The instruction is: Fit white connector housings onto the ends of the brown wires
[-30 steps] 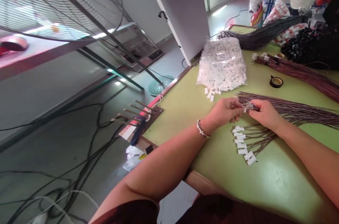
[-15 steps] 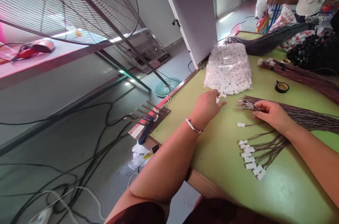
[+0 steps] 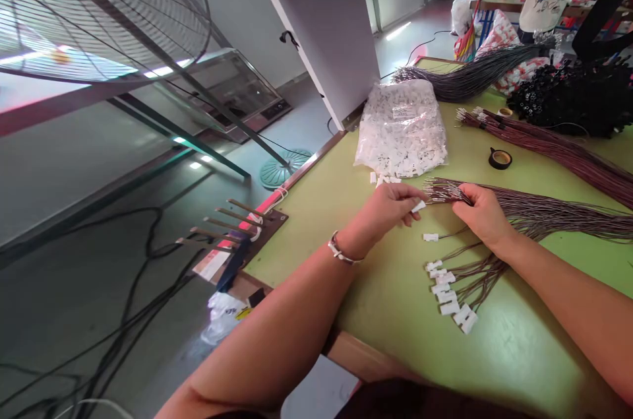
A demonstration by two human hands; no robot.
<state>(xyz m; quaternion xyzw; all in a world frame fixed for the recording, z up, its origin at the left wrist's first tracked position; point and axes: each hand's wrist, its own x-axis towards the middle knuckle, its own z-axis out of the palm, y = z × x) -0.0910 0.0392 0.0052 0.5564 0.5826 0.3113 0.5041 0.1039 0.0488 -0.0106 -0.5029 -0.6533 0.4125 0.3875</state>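
Between the thumb and fingers of my left hand (image 3: 388, 211) is a small white plastic connector housing (image 3: 419, 206), close to the bare metal ends of a bundle of dark wires (image 3: 524, 204). My right hand (image 3: 482, 211) pinches wires at the tip of that bundle, their terminals poking out to the left. Below the hands lies a group of wires fitted with white connectors (image 3: 448, 295), and one more wired connector (image 3: 430, 237) lies apart above them. A few loose housings (image 3: 388, 179) sit at the mouth of a clear bag of white housings (image 3: 403, 132).
Black tape (image 3: 500, 158) lies behind the wire bundle. Reddish-brown wires (image 3: 554, 142), grey wires (image 3: 469, 79) and a black heap (image 3: 573, 99) occupy the far side. A pronged rack (image 3: 257, 231) is fixed at the table's left edge. A large fan (image 3: 109, 10) stands left.
My left hand has moved from beside the bag toward the wire ends, carrying a white connector housing. My right hand stays at the bundle. The view has turned slightly to the right.
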